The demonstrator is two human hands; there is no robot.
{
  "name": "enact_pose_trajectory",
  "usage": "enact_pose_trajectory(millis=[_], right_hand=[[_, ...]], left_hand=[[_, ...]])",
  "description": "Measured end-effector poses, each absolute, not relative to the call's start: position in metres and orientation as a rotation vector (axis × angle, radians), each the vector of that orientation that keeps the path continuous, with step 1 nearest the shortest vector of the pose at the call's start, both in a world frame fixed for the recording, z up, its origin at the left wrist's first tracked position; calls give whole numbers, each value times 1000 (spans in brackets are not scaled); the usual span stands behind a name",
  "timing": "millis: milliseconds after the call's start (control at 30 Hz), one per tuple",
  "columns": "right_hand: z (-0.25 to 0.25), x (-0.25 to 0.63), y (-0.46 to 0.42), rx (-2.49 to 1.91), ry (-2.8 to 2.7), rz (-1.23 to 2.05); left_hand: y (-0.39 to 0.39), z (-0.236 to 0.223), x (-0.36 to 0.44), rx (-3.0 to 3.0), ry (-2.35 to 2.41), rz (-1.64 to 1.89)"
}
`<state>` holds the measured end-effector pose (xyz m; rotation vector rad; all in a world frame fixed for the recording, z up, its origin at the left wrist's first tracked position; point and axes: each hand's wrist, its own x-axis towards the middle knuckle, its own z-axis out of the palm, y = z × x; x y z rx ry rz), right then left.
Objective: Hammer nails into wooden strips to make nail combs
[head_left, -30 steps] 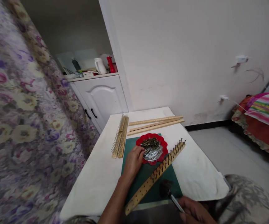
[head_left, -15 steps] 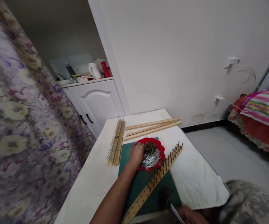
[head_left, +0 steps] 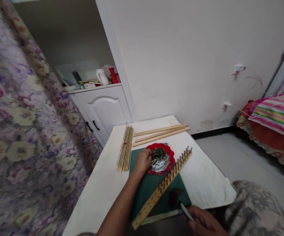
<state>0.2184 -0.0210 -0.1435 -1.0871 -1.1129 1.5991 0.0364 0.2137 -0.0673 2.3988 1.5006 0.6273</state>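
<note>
No lettering, number or sign can be read around the left hand [head_left: 143, 161], right hand [head_left: 202, 219] or beyond.

A room in a home, shown by the floral curtain [head_left: 31, 131], cupboard [head_left: 107, 109] and striped bedding [head_left: 277, 106].

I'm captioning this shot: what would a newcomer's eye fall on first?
Probably the scalloped red dish at lower centre, heaped with dark and silvery nails, the left hand at its left edge. Next, the wooden strip slanting across the green mat, nails bristling from its far part. The floral curtain, filling the picture's left side, stands out.
</note>
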Motion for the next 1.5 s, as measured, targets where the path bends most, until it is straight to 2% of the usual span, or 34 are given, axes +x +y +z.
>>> enact_pose_trajectory(millis=[133, 233, 333, 533, 1000, 1500], right_hand=[[-131, 219, -27, -1146, -1084, 1661], [-130, 220, -28, -1160, -1074, 1673], [-135, 221, -28, -1144, -1069, 1679], [-138, 223, -30, -1165, -1081, 1669], [-137, 223, -30, -1160, -1105, 1667], [-70, 195, -10, -1084, -1247, 1578]], left_hand=[[182, -78, 15, 2196, 1453, 803], [147, -91, 2, 1819, 1280, 973], [114, -101, -1, 1627, 1201, 967], [84, -107, 2, 1748, 1311, 881], [83, -112, 2, 2007, 1300, 844], [85, -116, 4, 1983, 1307, 852]])
